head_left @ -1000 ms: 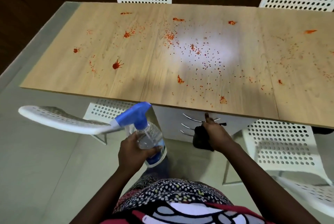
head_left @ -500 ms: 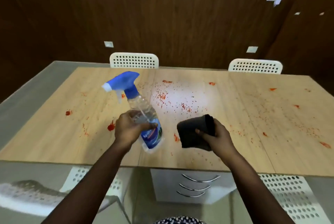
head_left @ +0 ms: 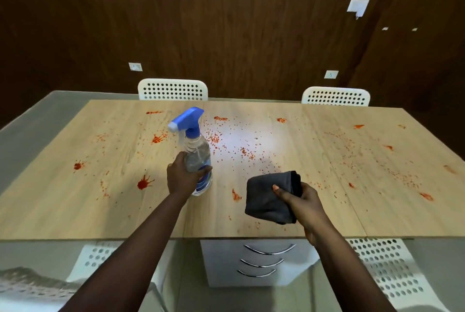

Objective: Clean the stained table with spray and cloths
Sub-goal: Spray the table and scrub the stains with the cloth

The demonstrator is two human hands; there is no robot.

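Dark wood panelling backs the room; before it stands the stained table (head_left: 75, 211), pale wood grain, which I am to clean.

Item 1, my left hand (head_left: 181, 177): fingers wrapped round the lower body of the spray bottle (head_left: 197, 158). Bottle upright or nearly so, its base at or just above the tabletop, I cannot tell which. Clear plastic, blue trigger head, nozzle pointing left and away from me. Judged light, rigid, smooth enough to slip if wet. Best hold for spraying would be higher, at the neck, with a finger on the trigger; my present grip sits too low to reach it.

Item 2, my right hand (head_left: 302, 201): thumb on top and fingers beneath, pinching a folded dark grey cloth (head_left: 266, 198) held above the near edge of the table. Judged soft, limp, light; it will take any grip, and a flat palm on top would suit wiping.

Item 3, red stains (head_left: 144, 182): splats to the left, fine specks across the middle, more scattered to the right. None looks wiped yet.

Item 4, surroundings: two white perforated chairs (head_left: 173, 89) at the far side, a white drawer unit (head_left: 264, 264) under the table's near edge.
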